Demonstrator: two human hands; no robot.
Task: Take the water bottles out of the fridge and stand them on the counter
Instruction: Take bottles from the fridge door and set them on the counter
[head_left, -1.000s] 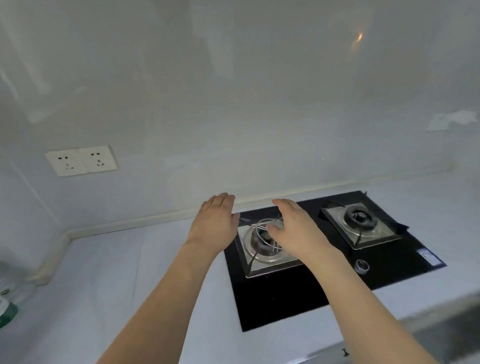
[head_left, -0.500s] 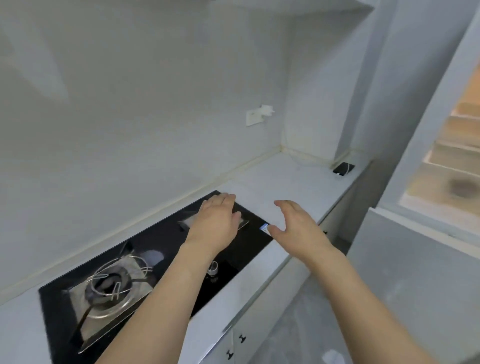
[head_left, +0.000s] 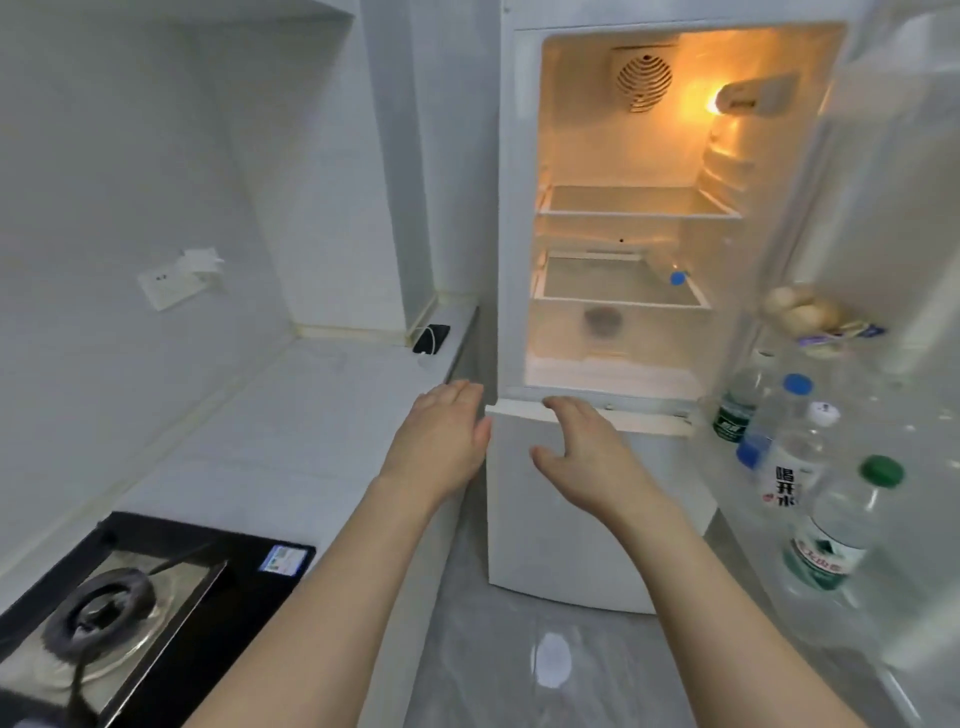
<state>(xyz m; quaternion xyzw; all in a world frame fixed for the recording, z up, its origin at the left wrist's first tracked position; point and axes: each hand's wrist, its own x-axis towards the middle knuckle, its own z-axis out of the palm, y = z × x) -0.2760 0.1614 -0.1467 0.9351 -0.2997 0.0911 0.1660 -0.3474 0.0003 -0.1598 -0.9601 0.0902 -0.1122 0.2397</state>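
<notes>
The white fridge (head_left: 519, 260) stands open ahead, lit inside. Several water bottles stand in its door rack at the right: a green-capped one (head_left: 836, 525) nearest, a white-capped one (head_left: 795, 457), a blue-capped one (head_left: 774, 415) and a green-labelled one (head_left: 737, 405) farthest. Another blue-capped bottle (head_left: 667, 270) lies on the second inner shelf. The white counter (head_left: 291, 415) runs along the left. My left hand (head_left: 441, 436) and my right hand (head_left: 582, 452) are held out, fingers apart, holding nothing, in front of the fridge's lower compartment.
A black gas hob (head_left: 156, 597) sits in the counter at lower left. A wall socket with a white plug (head_left: 176, 275) is above the counter. A small black object (head_left: 431, 338) lies at the counter's far end. A bag of food (head_left: 810, 317) rests in the upper door rack.
My view has swung right from the hob and counter to the open fridge. Both hands stay outstretched and apart, holding nothing.
</notes>
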